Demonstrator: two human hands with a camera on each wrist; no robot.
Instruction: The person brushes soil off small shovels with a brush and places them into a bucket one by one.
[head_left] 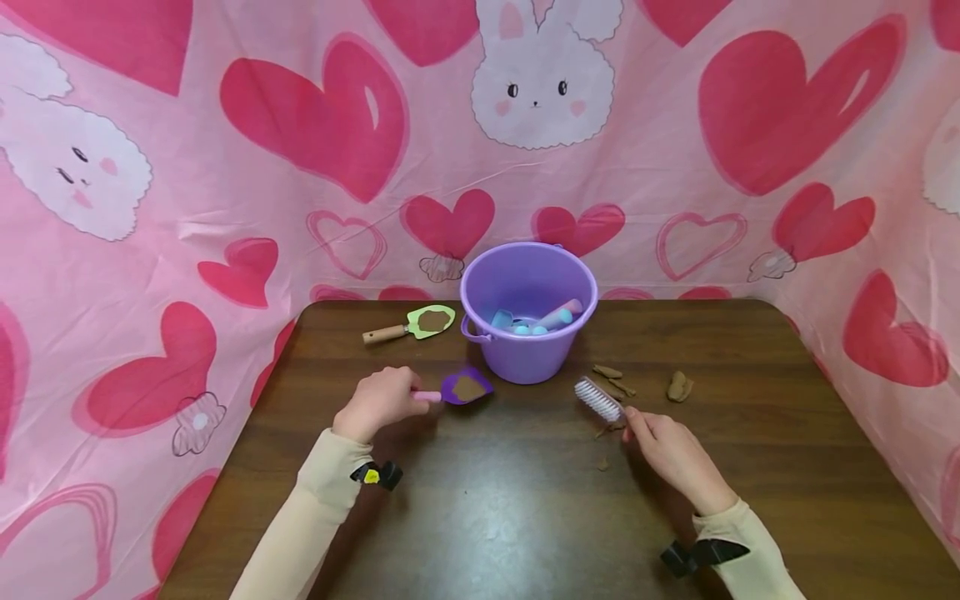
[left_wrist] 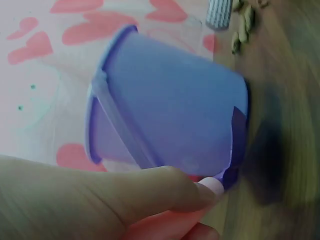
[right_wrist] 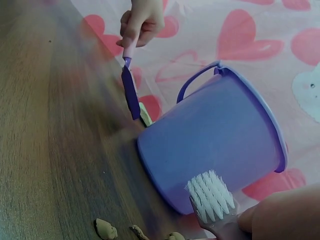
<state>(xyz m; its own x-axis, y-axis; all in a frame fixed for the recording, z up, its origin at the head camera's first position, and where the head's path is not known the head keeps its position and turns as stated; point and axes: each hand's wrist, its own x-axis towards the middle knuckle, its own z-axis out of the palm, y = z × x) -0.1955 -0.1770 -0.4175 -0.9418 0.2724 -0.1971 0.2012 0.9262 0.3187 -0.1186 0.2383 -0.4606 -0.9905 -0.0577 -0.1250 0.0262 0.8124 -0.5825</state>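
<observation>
My left hand (head_left: pixel 381 403) grips the pink handle of a small purple trowel (head_left: pixel 449 390), whose blade bears a brown, clay-like patch. In the left wrist view the blade (left_wrist: pixel 237 142) is seen nearly edge-on in front of the bucket. My right hand (head_left: pixel 678 456) pinches the handle of a scrub brush (head_left: pixel 598 400) by its end, the white bristles (right_wrist: pixel 210 195) facing up and left. Between and behind both hands stands a purple bucket (head_left: pixel 525 360). Brown lumps (head_left: pixel 679 387) and thin scraps (head_left: pixel 608 372) lie around the brush.
A green trowel (head_left: pixel 416 323) with a wooden handle and a brown patch lies left of the bucket. Inside the bucket are several blue and pink tool handles (head_left: pixel 556 318). The dark wooden table (head_left: pixel 480 517) ends against a pink heart-patterned cloth (head_left: pixel 427 150).
</observation>
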